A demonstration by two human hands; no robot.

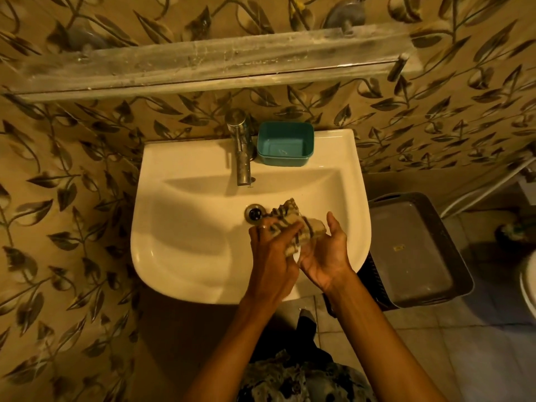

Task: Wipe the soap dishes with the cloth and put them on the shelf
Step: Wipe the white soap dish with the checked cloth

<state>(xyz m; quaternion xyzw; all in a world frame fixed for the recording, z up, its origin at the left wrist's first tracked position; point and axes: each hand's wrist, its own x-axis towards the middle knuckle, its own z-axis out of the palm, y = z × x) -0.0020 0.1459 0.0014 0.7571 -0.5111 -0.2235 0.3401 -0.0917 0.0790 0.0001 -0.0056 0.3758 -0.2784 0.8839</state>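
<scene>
My left hand [272, 256] grips the checked cloth [290, 224], fingers curled over it, above the sink [174, 158] beside the drain [253, 213]. My right hand [324, 250] cups the cloth from below, fingers curled, thumb raised. A white edge between my palms cannot be identified. The teal soap dish [284, 161] stands on the sink ledge, just beside the tap [242, 152], well apart from my fingers, below the shelf [203, 62].

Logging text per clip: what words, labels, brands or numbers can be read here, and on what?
None can be read.
A yellowish mark in the tray is too small to tell if it bears text.
Dish, tap and sink show none.
</scene>
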